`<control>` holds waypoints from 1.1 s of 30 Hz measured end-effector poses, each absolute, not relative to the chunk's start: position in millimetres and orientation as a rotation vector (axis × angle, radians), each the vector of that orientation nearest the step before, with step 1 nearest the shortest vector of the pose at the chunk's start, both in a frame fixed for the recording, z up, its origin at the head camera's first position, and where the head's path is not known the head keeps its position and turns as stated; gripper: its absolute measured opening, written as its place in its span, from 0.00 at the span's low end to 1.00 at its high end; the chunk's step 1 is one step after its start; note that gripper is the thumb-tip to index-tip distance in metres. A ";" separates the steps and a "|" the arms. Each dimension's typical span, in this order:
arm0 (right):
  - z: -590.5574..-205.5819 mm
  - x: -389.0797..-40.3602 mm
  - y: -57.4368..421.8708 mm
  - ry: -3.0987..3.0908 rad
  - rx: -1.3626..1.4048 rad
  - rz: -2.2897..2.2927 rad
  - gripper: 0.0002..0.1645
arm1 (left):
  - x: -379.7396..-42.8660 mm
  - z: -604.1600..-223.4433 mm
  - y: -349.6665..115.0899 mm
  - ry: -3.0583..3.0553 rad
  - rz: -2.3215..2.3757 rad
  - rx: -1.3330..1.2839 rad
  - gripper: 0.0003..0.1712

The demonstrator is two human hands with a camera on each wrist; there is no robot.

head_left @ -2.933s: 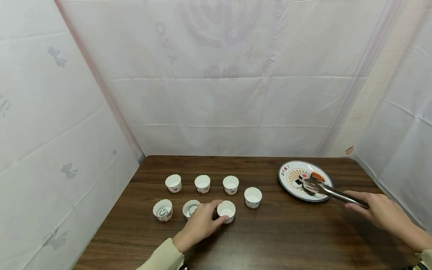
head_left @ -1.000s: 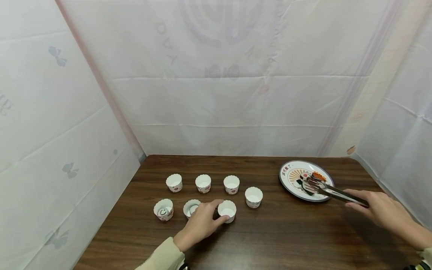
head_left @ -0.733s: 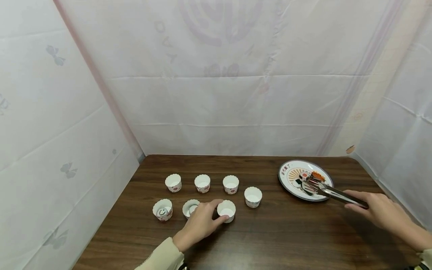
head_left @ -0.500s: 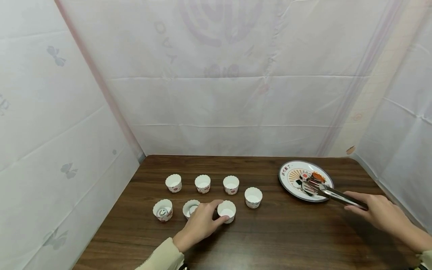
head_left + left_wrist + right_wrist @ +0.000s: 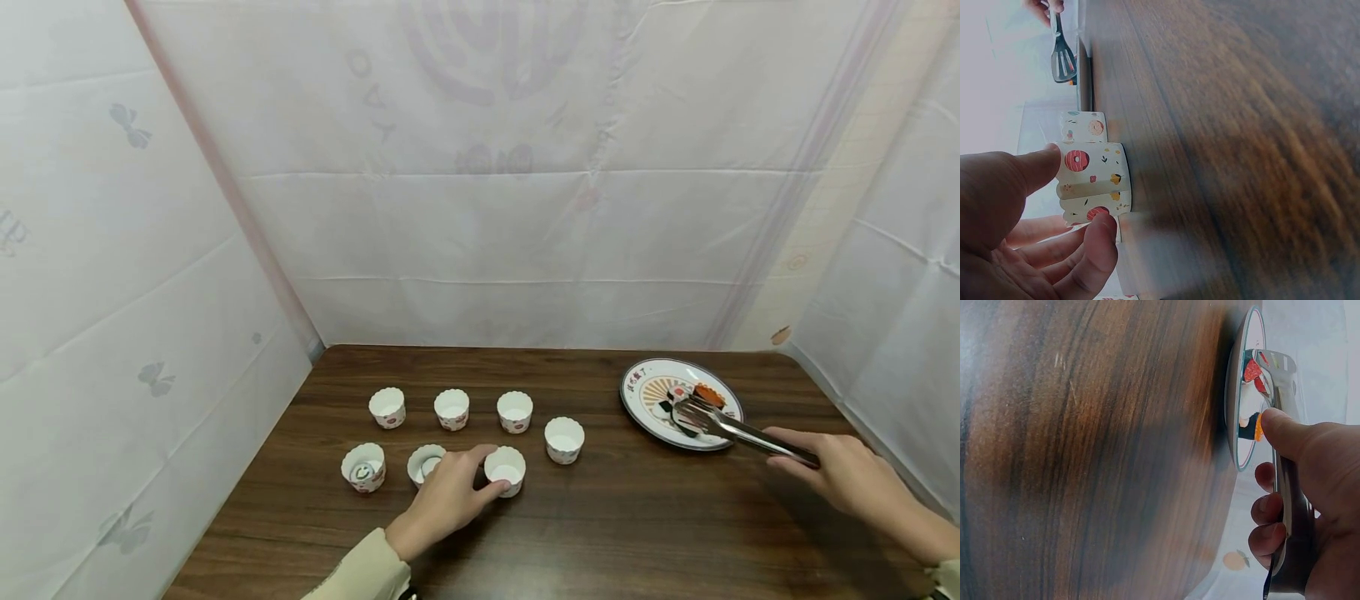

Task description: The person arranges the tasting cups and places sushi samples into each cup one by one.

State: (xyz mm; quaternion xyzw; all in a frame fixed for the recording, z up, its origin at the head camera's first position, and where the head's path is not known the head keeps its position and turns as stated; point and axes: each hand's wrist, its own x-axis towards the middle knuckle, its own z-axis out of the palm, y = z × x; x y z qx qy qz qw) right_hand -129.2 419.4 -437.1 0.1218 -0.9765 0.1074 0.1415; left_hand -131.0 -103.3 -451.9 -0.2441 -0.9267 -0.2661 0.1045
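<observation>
My left hand (image 5: 447,493) holds a white paper baking cup (image 5: 505,468) on the table between thumb and fingers. In the left wrist view this baking cup (image 5: 1092,178) shows a scalloped rim and doughnut prints. My right hand (image 5: 851,473) grips metal tongs (image 5: 742,433), with their slotted heads over a round white plate (image 5: 634,407). On the plate lie several sushi-like pieces, among them an orange-topped piece (image 5: 708,394) and a white roll with a red centre (image 5: 679,392). The tongs' heads partly cover a dark-edged piece in the head view.
Behind my left hand stands a row of paper cups, including a left one (image 5: 387,408) and a middle one (image 5: 452,410). Another cup (image 5: 564,440) is to the right. The front-left cup (image 5: 363,468) holds a round piece; my left hand partly hides a neighbouring cup (image 5: 425,462).
The tongs' heads have shifted and turned slightly over the sushi pieces. My left hand keeps its hold on the cup in the same place.
</observation>
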 end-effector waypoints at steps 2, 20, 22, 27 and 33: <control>-437.2 -129.4 419.8 -2.798 0.366 0.298 0.28 | -131.0 -451.9 -103.2 -2.731 -0.781 -0.719 0.26; -422.0 -136.8 421.0 -2.716 0.507 0.205 0.24 | -128.8 -448.1 -102.7 -2.746 -0.778 -0.708 0.27; -420.6 -137.3 420.1 -2.707 0.515 0.201 0.24 | -128.5 -448.0 -102.8 -2.748 -0.785 -0.708 0.27; -415.4 -138.7 417.8 -2.717 0.507 0.180 0.24 | -128.2 -447.6 -102.6 -2.742 -0.793 -0.715 0.26; -403.8 -142.1 414.6 -2.732 0.507 0.155 0.24 | -127.9 -447.2 -102.4 -2.737 -0.783 -0.717 0.27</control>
